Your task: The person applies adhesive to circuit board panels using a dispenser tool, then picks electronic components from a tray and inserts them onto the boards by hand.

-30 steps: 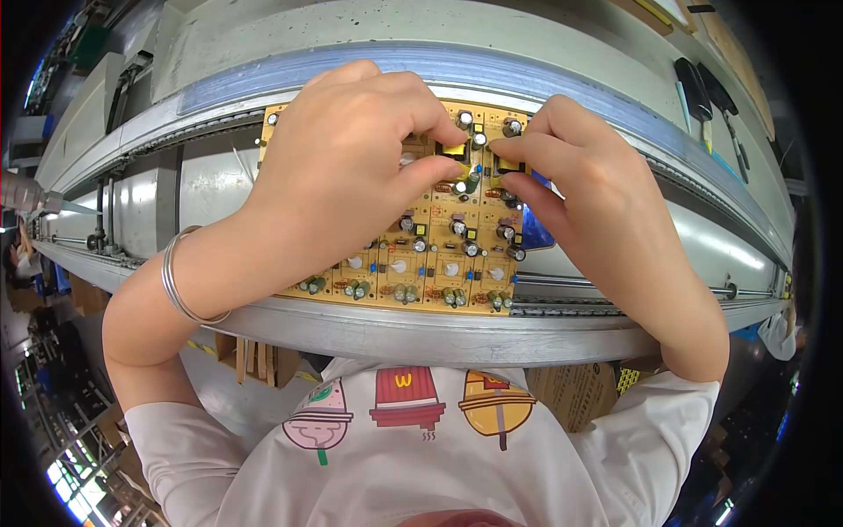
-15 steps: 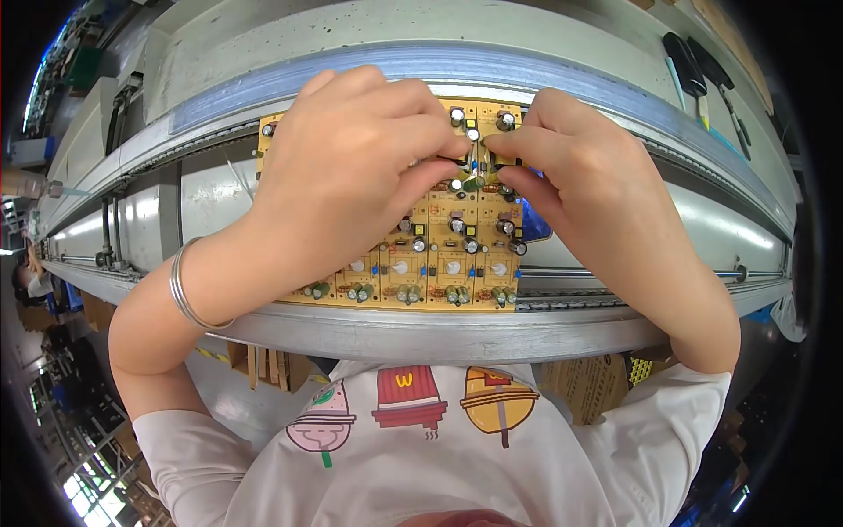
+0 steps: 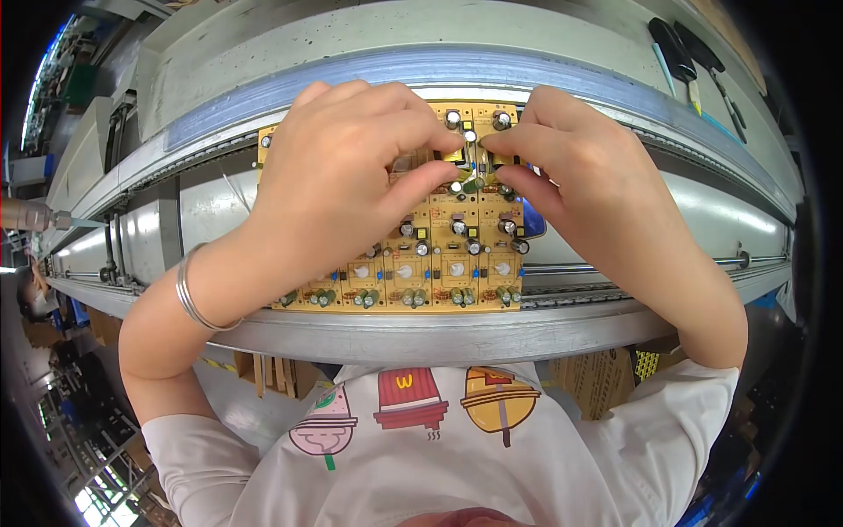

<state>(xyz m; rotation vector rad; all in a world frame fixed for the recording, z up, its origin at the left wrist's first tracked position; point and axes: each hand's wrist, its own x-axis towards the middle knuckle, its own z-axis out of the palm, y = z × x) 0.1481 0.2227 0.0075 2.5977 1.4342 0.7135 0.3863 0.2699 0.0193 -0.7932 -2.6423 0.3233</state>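
A yellow-brown circuit board panel lies across the metal rails, carrying rows of capacitors and other small parts. Over its upper left part is my left hand, thumb and forefinger on either side of a black and yellow component. My right hand reaches in from the right, its thumb and forefinger closed on a second black and yellow component at the board's upper right, mostly hidden by the fingers. White round spots of material show in the lower row. My left hand covers the board's left part.
Metal rails with chains run left to right in front of and behind the board. Black-handled tools lie at the upper right. A nozzle-like tool points in from the left. Cardboard boxes stand below the near rail.
My left thumb and forefinger closed nearer together half a second ago and are now a little wider apart, showing the component's yellow top. My right hand stays at its component. The view has shifted slightly.
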